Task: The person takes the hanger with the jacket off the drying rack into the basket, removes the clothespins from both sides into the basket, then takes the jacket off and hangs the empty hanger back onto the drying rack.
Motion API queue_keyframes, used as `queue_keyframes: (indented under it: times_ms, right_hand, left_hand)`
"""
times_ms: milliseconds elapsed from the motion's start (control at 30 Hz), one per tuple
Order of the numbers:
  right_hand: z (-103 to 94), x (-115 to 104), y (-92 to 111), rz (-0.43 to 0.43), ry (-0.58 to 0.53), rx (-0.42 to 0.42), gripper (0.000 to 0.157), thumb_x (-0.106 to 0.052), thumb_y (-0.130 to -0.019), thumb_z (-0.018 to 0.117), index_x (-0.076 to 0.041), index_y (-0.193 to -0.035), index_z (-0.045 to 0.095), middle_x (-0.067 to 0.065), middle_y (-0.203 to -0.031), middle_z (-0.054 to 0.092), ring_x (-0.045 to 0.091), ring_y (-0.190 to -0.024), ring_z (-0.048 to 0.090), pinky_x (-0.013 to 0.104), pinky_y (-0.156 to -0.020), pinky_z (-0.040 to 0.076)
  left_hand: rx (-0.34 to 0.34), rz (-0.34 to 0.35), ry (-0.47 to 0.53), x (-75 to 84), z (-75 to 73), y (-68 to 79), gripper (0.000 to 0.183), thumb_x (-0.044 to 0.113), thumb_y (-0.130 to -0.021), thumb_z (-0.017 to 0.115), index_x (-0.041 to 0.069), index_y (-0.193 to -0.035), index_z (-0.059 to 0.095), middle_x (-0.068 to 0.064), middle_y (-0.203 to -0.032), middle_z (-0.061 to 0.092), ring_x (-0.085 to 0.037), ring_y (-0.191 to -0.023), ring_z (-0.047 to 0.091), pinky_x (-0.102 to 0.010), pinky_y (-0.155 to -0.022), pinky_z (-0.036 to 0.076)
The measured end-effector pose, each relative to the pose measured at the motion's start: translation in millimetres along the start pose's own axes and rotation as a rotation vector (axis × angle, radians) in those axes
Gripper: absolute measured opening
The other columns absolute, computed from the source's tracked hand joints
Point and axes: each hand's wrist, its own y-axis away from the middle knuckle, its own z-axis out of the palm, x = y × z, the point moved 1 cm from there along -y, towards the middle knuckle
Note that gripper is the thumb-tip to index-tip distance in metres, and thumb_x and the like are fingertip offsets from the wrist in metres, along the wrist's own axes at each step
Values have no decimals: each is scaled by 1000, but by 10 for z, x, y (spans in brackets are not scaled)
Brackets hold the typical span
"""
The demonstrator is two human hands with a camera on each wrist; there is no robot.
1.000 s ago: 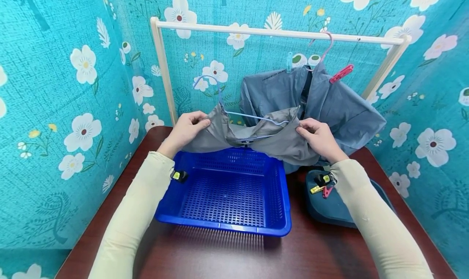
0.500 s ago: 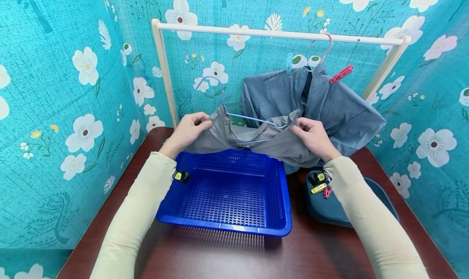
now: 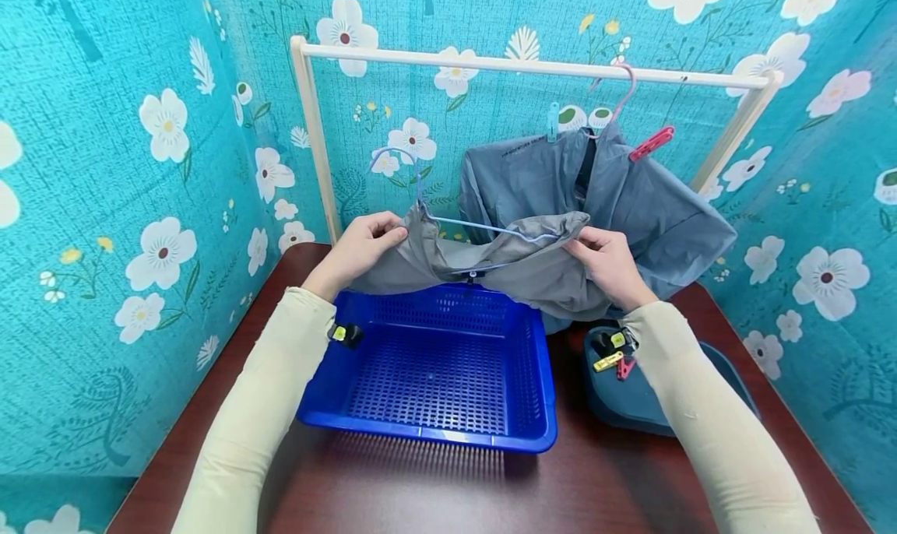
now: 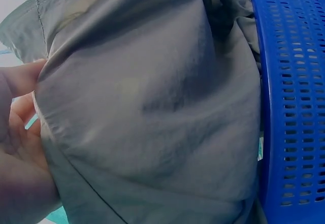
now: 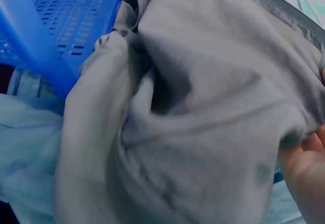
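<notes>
The held garment (image 3: 529, 281) is grey, its hanger (image 3: 476, 226) light blue, the basket (image 3: 427, 386) deep blue, the backdrop (image 3: 476, 20) white-flowered turquoise.

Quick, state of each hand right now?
Left hand: closed, pinching the gray jacket.
Right hand: closed, pinching the same jacket's opposite side.

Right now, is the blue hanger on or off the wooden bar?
Off: its hook is below the bar, with the blue hanger partly inside the gray garment.

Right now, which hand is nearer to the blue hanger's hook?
The left hand: it pinches the grey garment below the blue hanger's hook. The right hand holds the garment's opposite side, farther off to the hook's right.
</notes>
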Motion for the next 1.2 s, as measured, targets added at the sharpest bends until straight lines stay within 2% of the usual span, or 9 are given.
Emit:
queue_keyframes:
  times_ms: [67,200,333,567,667,800,933,1067,1200]
  right_hand:
    - [-24,18,17,19,-31,8,11,-2,-91,61,3,-95,70,-4,-71,64,8,-64,49,21,-57,38]
    - [-57,57,34,39,-58,2,12,-3,-91,61,-4,-94,73,-4,-71,63,8,-65,47,22,-58,37]
    - [-100,192,12,62,-68,-2,10,-4,-92,61,0,-89,70,-5,-66,56,9,-63,45,22,-57,37]
    - [-149,459,-41,104,-101,1,24,-12,-93,62,5,-76,57,-5,-59,48,9,-55,41,22,-49,32]
    - [-151,470,-33,118,-114,-13,28,-12,-93,62,4,-71,52,-6,-58,44,10,-52,37,24,-48,29]
    - [-136,378,4,113,-98,-44,28,-8,-93,61,6,-70,51,-3,-56,41,12,-52,36,25,-48,30]
    - [-91,276,51,90,-63,-88,24,-7,-92,61,7,-74,55,2,-58,47,14,-55,40,26,-50,32]
    - [-23,337,83,108,-71,-164,16,-7,-93,61,5,-82,58,1,-63,52,13,-59,45,26,-52,36]
    - [78,359,111,108,-108,-267,14,-3,-93,59,5,-81,56,6,-62,49,23,-57,44,29,-49,34]
  left_hand:
    - [8,-4,1,-3,-12,-1,17,9,-99,50,-5,-95,58,-5,-73,41,-18,-60,31,-32,-61,30]
    - [23,-17,-1,1,-27,-9,18,10,-99,51,-5,-96,60,-5,-73,43,-18,-62,33,-31,-61,30]
    - [40,-2,-8,2,-45,-27,18,10,-98,51,-6,-94,59,-4,-72,43,-17,-62,33,-30,-60,30]
    - [79,28,-6,-297,-85,-169,18,16,-98,54,0,-94,61,-4,-71,44,-18,-61,34,-31,-59,29]
    - [98,13,14,-312,-97,-179,18,19,-98,55,2,-95,62,-3,-73,46,-18,-63,36,-31,-60,31]
    - [127,7,54,-304,-110,-185,19,22,-97,56,4,-95,61,-3,-75,47,-19,-67,37,-31,-61,31]
    - [143,7,72,-278,-113,-191,18,22,-97,56,4,-94,61,-4,-75,48,-20,-67,38,-31,-62,32]
    - [151,6,73,-249,-109,-205,18,21,-97,56,4,-95,61,-3,-75,48,-19,-68,38,-31,-63,32]
    - [139,5,59,-228,-95,-219,19,21,-97,56,3,-95,61,-3,-75,47,-19,-66,36,-31,-63,31]
